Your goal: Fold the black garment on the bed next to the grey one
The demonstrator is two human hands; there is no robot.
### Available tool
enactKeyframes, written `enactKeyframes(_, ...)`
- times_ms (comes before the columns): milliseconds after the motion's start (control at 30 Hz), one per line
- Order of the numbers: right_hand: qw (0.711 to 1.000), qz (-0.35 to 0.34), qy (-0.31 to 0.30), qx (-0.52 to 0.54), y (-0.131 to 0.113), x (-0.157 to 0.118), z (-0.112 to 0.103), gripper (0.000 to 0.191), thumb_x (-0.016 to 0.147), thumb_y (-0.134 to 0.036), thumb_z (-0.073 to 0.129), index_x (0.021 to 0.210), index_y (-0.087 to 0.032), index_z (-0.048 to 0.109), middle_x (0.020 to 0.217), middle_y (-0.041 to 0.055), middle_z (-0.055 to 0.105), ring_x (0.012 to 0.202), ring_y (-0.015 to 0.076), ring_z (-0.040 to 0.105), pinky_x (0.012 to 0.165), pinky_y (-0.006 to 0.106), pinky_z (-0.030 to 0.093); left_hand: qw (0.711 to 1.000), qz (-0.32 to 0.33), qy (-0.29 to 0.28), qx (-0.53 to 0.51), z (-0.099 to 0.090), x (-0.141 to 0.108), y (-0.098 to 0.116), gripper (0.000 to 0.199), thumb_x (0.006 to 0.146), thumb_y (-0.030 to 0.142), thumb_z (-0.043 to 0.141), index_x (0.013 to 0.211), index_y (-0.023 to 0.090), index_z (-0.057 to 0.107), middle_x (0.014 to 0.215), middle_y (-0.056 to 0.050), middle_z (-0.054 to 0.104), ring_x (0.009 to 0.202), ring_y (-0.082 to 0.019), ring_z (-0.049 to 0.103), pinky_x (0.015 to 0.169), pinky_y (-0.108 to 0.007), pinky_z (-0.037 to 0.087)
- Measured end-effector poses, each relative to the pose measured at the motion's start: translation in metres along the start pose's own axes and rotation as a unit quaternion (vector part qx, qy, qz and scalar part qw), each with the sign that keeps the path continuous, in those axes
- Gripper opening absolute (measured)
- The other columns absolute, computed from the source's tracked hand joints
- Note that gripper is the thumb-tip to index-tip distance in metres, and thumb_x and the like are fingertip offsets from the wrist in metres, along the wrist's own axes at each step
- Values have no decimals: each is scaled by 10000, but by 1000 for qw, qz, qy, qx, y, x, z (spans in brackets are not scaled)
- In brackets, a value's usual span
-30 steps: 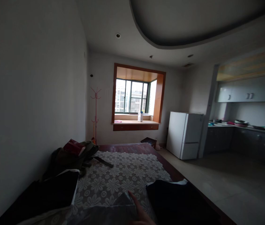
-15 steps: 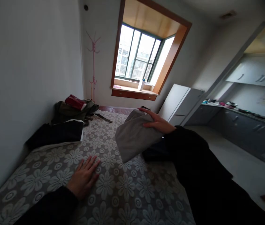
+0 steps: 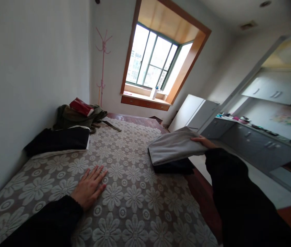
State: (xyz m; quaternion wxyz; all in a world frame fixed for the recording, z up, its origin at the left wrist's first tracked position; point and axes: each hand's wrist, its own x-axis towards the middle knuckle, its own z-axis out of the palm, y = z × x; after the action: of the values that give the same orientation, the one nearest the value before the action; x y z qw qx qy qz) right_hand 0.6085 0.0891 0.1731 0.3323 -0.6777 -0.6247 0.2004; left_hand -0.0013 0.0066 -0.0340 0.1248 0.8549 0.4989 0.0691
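"What's the right hand (image 3: 204,141) doing in the head view?"

"It's gripping the grey cloth (image 3: 173,147) by its right-hand end, fingers closing on the edge."

"And where is that cloth lying?"

"It's sitting over a dark cloth (image 3: 171,167), partly covering it, near the right side of the patterned cover (image 3: 135,192). I can't tell how much of the two is touching."

"Is the left hand (image 3: 91,187) holding anything?"

"No, it's resting palm down on the cover with its fingers spreading a little, well apart from the grey cloth."

"What else is lying about?"

"A black cloth (image 3: 60,140) is lying by the wall (image 3: 37,68), with something white showing underneath. Just beyond it, a green bag (image 3: 68,118) is carrying a red box (image 3: 81,106) on top. A pink coat stand (image 3: 103,65) is standing behind."
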Motion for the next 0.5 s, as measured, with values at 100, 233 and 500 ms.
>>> enactKeyframes(100,993,106,-41,25,57,-20,16,492,633,-523,740,1006,-202,721,890,165,770,880,382,753,877,579,627,1000,-2,7,-3,-1,0,1,625,1090,504,394,1655,253,484,1768,-96,387,1660,-329,321,1358,-597,247)
enactKeyframes(233,986,151,-35,59,101,-34,29,420,584,-467,804,935,-264,697,1006,164,787,969,384,752,987,553,599,1000,2,12,3,-1,1,1,618,1090,503,382,1647,261,496,1764,-91,401,1654,-329,335,1349,-596,261)
enactKeyframes(500,988,150,-23,38,90,-21,24,851,710,-449,835,1464,-138,590,1203,163,771,1095,322,743,1037,517,594,1000,-3,-11,27,-7,0,4,654,1102,482,309,1659,174,462,1781,-142,363,1680,-345,259,1355,-601,213)
